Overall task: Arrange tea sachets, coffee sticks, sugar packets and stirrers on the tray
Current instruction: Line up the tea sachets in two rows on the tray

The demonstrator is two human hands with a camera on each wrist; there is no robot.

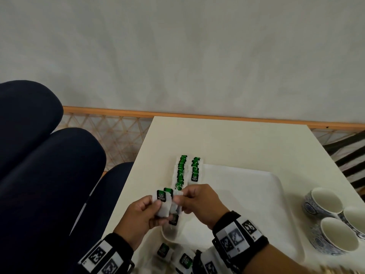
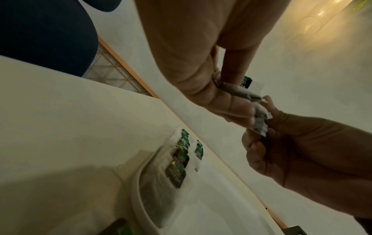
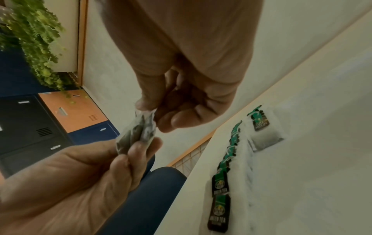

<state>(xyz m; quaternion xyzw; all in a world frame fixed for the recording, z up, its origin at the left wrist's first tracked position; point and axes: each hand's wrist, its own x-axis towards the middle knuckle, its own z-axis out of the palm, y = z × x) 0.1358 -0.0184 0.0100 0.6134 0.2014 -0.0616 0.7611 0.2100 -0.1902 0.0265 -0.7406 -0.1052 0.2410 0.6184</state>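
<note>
Just above the near left corner of the white tray (image 1: 254,196), my left hand (image 1: 159,209) grips a small bunch of green-tagged tea sachets (image 1: 164,202). My right hand (image 1: 179,199) pinches the edge of one sachet in that bunch. In the left wrist view the left hand (image 2: 239,111) and the right hand (image 2: 259,132) meet on the crumpled sachets (image 2: 259,122). The right wrist view shows the right hand (image 3: 150,109) pinching the top of the sachets (image 3: 136,133) above the left hand (image 3: 128,152). Two rows of tea sachets (image 1: 182,171) lie along the tray's left edge.
Several loose tea sachets (image 1: 184,261) lie on the table (image 1: 217,139) near my wrists. Three blue-patterned cups (image 1: 325,200) stand at the tray's right side. Dark blue chairs (image 1: 49,165) stand left of the table. A wall lies behind.
</note>
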